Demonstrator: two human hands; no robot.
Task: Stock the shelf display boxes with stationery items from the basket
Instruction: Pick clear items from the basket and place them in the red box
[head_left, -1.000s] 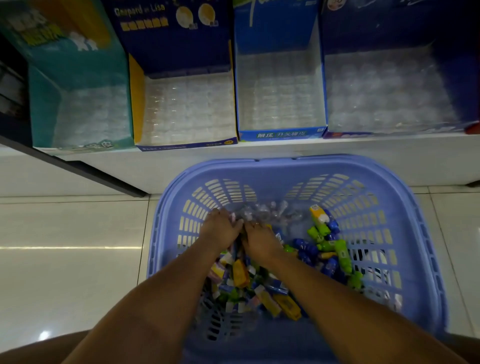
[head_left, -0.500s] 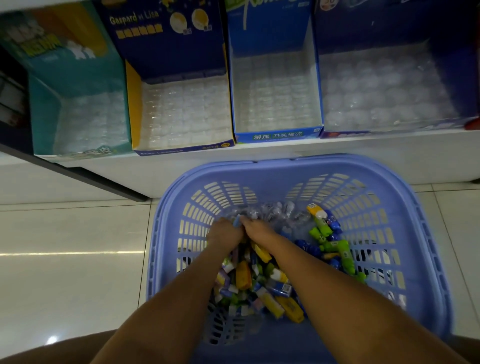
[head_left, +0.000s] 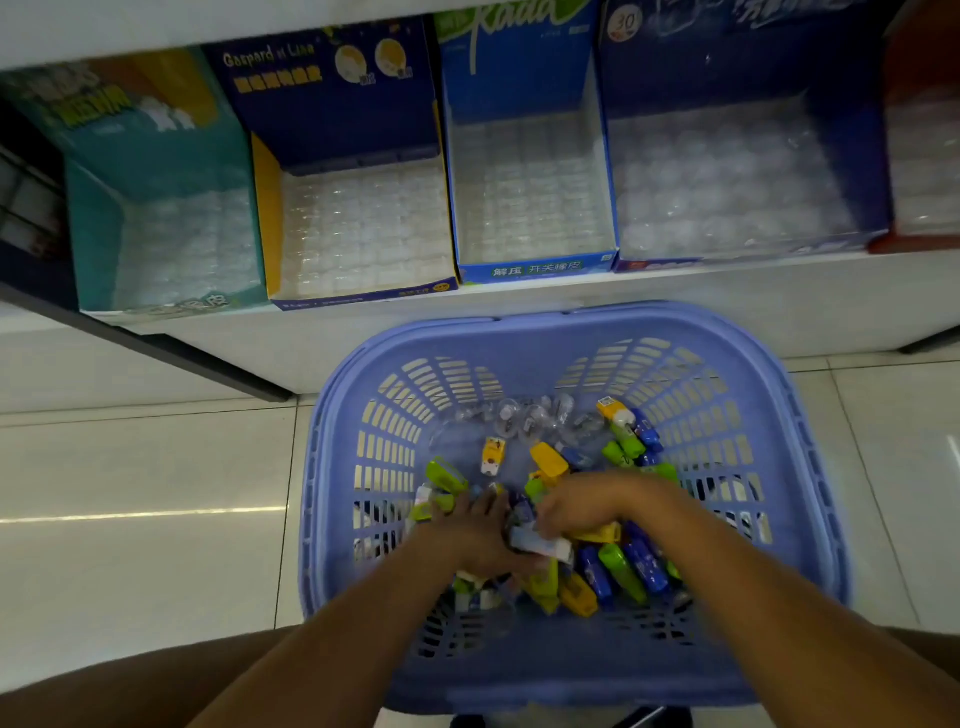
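A lilac-blue plastic basket (head_left: 571, 327) stood on the tiled floor (head_left: 130, 467), its far rim close against the front of the white shelf (head_left: 519, 306). A heap of small stationery items (head_left: 618, 571), in yellow, green and blue wrappers, lay across the basket's bottom, thickest towards the near right corner. A cluster of clear plastic capsules (head_left: 524, 415) lay at the far edge of the heap.

Both hands were down in the middle of the heap, almost touching. The right grip (head_left: 582, 512) was curled, fingers bent over a pale packet (head_left: 543, 548) that lay between the two hands. The left grip (head_left: 475, 532) lay on the items just left of it, fingers pointing towards the basket's far left corner. Motion blur made it impossible to tell whether that grip was closed on anything.

Along the shelf's front edge stood a row of display boxes: a teal box (head_left: 156, 171) at the left end, then a navy box (head_left: 332, 114), a blue box (head_left: 519, 83) and a dark blue box (head_left: 857, 156), with a red box (head_left: 914, 244) at the right end. Clear moulded trays (head_left: 363, 228) lined their floors.
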